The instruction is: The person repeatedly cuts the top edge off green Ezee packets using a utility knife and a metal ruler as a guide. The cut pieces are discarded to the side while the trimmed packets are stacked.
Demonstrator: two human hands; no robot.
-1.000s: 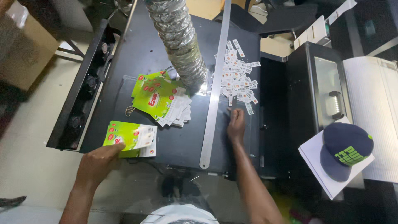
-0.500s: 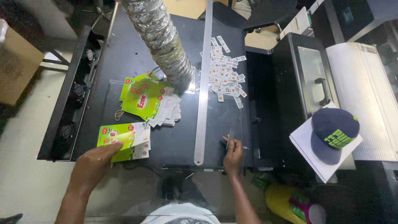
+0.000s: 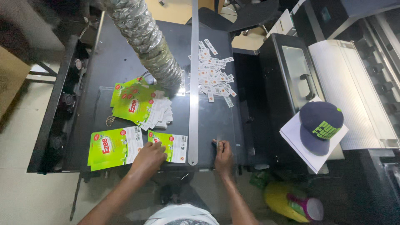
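Left hand (image 3: 148, 157): palm down, fingers spread flat on a small green-and-white printed sheet (image 3: 168, 146) at the table's near edge; pressing, not clamped.
Right hand (image 3: 223, 152): fingers curled together at the near edge, at 3 o'clock of the long metal ruler (image 3: 193, 79); whether it holds anything cannot be told.
One larger green-and-white sheet (image 3: 113, 148) at 9 o'clock of the left hand.
One fanned stack of green sheets (image 3: 137, 104) at 12 o'clock.
Scattered small white labels (image 3: 214, 77), too many to count, farther at 1 o'clock.
One silver flexible duct (image 3: 148, 41), far end.
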